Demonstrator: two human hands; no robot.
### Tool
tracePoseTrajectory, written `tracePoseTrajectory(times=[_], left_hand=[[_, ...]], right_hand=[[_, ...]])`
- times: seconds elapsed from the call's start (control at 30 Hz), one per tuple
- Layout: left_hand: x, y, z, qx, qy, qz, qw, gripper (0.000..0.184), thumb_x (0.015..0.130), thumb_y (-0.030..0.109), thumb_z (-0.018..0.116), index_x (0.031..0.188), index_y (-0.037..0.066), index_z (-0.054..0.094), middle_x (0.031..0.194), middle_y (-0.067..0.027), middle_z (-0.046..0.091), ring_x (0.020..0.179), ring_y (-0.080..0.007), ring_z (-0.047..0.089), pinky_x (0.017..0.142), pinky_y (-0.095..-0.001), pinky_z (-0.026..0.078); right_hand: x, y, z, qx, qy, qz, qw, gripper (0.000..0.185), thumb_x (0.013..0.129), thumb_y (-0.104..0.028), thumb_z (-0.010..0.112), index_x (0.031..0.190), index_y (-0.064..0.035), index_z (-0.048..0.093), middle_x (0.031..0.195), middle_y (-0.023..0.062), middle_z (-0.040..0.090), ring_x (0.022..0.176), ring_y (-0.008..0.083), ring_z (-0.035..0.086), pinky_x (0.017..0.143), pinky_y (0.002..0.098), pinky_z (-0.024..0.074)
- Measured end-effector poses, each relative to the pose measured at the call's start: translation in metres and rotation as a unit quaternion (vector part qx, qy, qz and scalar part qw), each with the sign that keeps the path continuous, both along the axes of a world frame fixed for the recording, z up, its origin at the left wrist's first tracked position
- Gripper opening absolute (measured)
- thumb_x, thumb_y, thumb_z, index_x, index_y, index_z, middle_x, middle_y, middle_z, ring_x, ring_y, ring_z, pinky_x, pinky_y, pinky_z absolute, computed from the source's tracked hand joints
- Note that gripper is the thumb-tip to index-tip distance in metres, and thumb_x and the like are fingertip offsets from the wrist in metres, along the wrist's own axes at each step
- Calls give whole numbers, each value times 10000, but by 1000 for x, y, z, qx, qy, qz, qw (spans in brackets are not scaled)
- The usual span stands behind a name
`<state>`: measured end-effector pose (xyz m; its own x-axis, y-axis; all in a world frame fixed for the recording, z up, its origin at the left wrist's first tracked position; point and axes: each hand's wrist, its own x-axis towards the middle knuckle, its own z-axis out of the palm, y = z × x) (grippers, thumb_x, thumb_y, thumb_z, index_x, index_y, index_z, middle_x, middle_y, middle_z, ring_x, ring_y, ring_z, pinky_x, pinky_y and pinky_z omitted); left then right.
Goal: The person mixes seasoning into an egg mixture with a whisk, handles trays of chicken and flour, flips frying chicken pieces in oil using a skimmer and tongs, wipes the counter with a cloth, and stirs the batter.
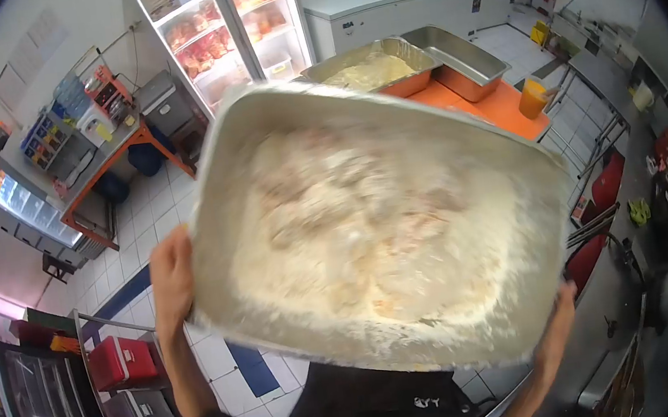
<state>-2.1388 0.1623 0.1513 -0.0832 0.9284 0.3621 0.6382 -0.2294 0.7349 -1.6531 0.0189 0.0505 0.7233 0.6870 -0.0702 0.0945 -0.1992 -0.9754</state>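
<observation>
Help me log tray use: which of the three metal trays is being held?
The foreground tray, held between the left hand and right hand. The left rear tray and right rear tray sit untouched on the orange table.

Silver-grey tray, cream-white powder, black apron with pale print, orange table

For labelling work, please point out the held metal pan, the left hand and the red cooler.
Held metal pan (541, 221), head view: right inner wall.
Left hand (171, 270), head view: its middle.
Red cooler (139, 362), head view: its side.
</observation>
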Motion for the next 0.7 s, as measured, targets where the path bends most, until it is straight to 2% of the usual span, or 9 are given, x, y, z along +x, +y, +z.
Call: tracePoseTrajectory(times=[0.07,0.13,0.17,0.3,0.4,0.53,0.6,0.67,0.7], left_hand=[[-55,-51,-34,-20,-42,96,994,401,1010,290,425,753,-16,453,656,26,374,655,-79,347,564,-280,321],[-82,-100,-69,-37,-74,157,984,415,1011,302,434,738,-9,442,655,31,364,653,-76,341,559,-275,311],[-92,-120,-87,-58,-74,209,973,426,1004,312,456,717,-1,427,645,34,350,640,-78,329,547,-282,295],[-100,-172,-155,-126,-101,347,924,466,969,344,533,669,12,405,602,32,315,597,-87,291,507,-305,243],[-101,-187,-209,-191,-61,408,890,498,944,359,571,634,15,389,572,25,301,568,-85,266,488,-312,222],[-87,-190,-281,-227,-40,405,885,508,935,364,582,615,20,386,558,20,308,554,-77,261,479,-310,221],[-62,-186,-300,-173,-88,436,879,516,942,356,569,600,20,379,551,22,319,542,-78,264,477,-316,228],[-54,-175,-306,-157,-132,422,883,509,944,348,566,604,13,391,555,24,315,549,-78,259,477,-311,226],[-52,-168,-308,-136,-180,415,882,502,946,339,564,607,6,402,558,27,311,555,-77,255,477,-305,223]], right_hand=[[-1,59,-11,-2,-126,174,977,499,1018,-364,367,1110,75,584,1098,162,625,1016,232,569,923,348,417],[-46,116,-15,63,-350,226,907,471,1010,-351,392,1095,68,591,1058,173,642,975,233,585,868,329,437],[-77,142,5,30,-167,313,935,465,1008,-338,399,1117,74,587,1059,200,646,991,257,601,880,340,439],[-133,221,-76,-87,-198,407,888,503,979,-394,443,924,70,630,777,249,630,763,309,639,732,397,471],[-154,249,-145,-115,-251,439,855,523,978,-421,434,872,48,640,765,231,637,774,357,634,730,408,469],[-158,259,-149,-160,-318,440,824,438,959,-368,491,875,35,641,790,208,648,783,389,617,714,416,473],[-141,251,-119,130,-411,361,827,327,931,-277,554,894,39,629,810,200,640,759,354,621,685,415,471],[-122,241,-70,23,-214,321,922,233,914,-199,581,916,31,618,872,176,638,799,311,613,708,376,468],[-102,241,-77,9,-201,262,944,223,916,-194,577,933,26,612,873,164,633,796,285,606,710,362,466]])
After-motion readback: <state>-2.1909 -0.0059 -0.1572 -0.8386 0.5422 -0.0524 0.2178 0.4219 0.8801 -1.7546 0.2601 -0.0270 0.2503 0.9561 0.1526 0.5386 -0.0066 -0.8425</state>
